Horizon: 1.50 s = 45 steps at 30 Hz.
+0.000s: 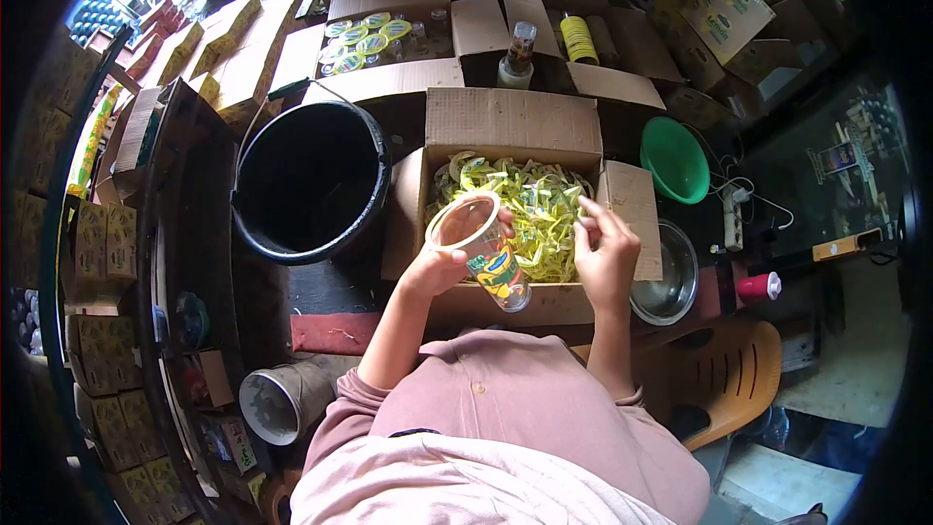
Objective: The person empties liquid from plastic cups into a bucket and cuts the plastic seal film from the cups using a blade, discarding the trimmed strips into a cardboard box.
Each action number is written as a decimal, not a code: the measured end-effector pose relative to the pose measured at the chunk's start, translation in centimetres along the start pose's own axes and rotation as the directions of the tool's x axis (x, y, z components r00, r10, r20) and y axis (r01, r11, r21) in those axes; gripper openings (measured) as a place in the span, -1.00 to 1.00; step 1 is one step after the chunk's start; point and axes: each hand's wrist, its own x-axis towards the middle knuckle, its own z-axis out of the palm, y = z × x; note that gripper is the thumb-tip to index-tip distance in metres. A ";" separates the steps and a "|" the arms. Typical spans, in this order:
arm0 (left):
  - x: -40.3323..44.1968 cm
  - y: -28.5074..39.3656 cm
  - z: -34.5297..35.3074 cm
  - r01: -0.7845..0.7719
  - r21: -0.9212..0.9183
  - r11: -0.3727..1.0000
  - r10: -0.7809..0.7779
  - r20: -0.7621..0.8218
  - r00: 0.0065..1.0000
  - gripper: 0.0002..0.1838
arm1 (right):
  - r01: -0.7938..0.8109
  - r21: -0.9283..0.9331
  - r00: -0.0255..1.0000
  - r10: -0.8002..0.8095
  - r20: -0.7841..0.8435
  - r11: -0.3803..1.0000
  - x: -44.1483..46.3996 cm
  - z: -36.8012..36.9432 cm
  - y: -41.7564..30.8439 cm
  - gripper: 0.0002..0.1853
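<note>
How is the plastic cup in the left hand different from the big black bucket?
The plastic cup is see-through with a colourful label, but the black bucket is dark all over. The cup is small enough for the left hand to hold; the bucket is much bigger. The cup is tipped over in the hand, while the bucket isn't being held. Both have a round rim.

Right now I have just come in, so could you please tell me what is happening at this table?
A person holds a tilted clear cup with a printed label in the left hand, over an open cardboard box of yellow strips. The right hand is raised above the box's right side, fingers bent; whether it pinches anything, I cannot tell. A black bucket stands left of the box, a green bowl right.
</note>
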 end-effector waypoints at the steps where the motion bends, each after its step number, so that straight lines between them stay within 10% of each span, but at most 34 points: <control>1: 0.0 0.0 0.1 -0.008 -0.005 1.000 0.008 -0.010 1.000 -0.21 | -0.072 0.041 0.997 0.071 0.021 0.997 -0.2 0.1 0.2 -0.68; 5: 0.2 -0.1 0.5 -0.074 0.074 0.995 0.078 -0.059 0.995 -0.23 | -0.192 0.259 0.978 0.206 -0.030 0.947 -0.3 0.4 -1.2 -0.69; 12: 0.8 -0.1 1.1 -0.173 0.239 0.955 0.183 -0.019 0.983 -0.22 | 0.075 0.356 0.984 -0.010 -0.181 0.932 -1.4 0.9 -5.5 -0.74; 45: 0.2 0.3 1.6 -0.182 0.665 0.724 0.204 0.046 0.978 -0.05 | 0.099 0.380 0.982 -0.028 -0.188 0.920 -1.8 1.4 -5.8 -0.74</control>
